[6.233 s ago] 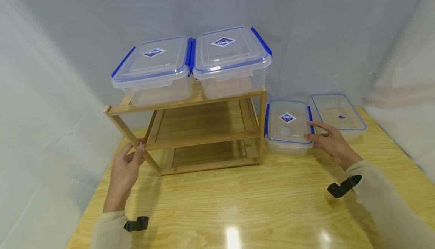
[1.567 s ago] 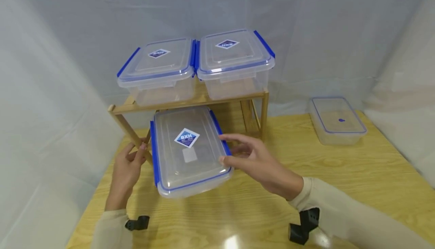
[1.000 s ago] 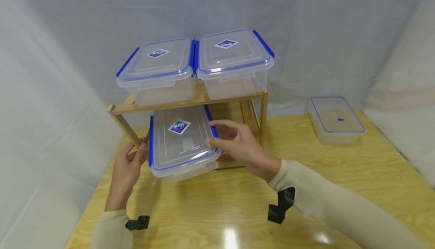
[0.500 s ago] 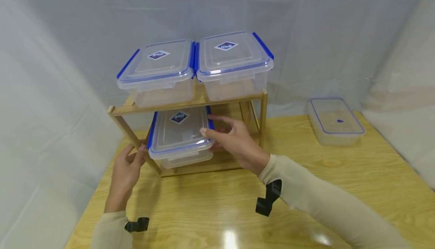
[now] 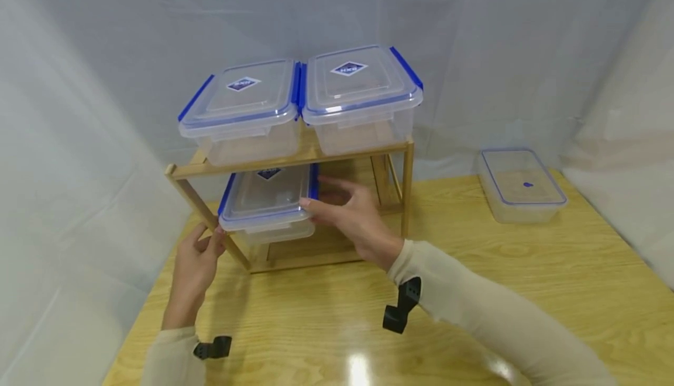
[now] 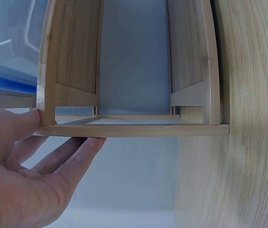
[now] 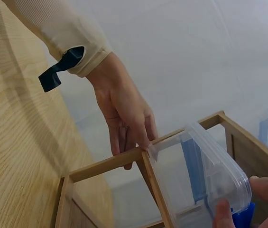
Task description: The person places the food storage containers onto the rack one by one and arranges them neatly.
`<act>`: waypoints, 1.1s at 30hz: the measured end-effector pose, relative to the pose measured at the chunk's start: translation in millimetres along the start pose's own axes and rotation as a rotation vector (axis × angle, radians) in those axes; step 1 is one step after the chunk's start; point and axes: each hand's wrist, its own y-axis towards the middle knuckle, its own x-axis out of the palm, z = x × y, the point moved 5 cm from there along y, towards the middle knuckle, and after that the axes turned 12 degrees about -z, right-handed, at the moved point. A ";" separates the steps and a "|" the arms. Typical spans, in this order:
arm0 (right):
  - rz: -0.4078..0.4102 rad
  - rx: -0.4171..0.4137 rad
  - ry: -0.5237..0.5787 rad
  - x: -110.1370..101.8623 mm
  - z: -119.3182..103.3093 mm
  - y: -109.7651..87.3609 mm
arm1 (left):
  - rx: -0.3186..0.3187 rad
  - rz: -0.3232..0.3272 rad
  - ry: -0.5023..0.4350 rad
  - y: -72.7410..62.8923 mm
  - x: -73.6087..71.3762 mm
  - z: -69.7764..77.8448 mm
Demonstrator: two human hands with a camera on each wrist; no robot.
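Observation:
A clear plastic food container (image 5: 263,199) with a blue-edged lid sits partly inside the middle level of a wooden rack (image 5: 407,190), its front end jutting out. My right hand (image 5: 358,219) grips its right side, thumb on the lid's edge; the fingers behind are partly hidden. In the right wrist view, the container's corner (image 7: 209,166) is beside that thumb and finger. My left hand (image 5: 193,263) holds the rack's front left leg at the middle shelf's height. The left wrist view shows the left hand (image 6: 34,166) with thumb and fingertips on the wooden frame.
Two larger lidded containers, a left one (image 5: 242,96) and a right one (image 5: 363,85), stand side by side on the rack's top. Another clear container (image 5: 523,190) lies on the wooden table (image 5: 316,321) at the right. A pale curtain (image 5: 474,52) hangs behind.
My right hand has taken the container from the table right of the rack and slid it into the middle level, moving backward and slightly left. My left hand stays on the leg.

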 end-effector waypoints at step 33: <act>0.013 -0.049 -0.011 -11.7 11.0 -54.0 | 0.006 0.006 -0.005 -0.7 -0.2 0.7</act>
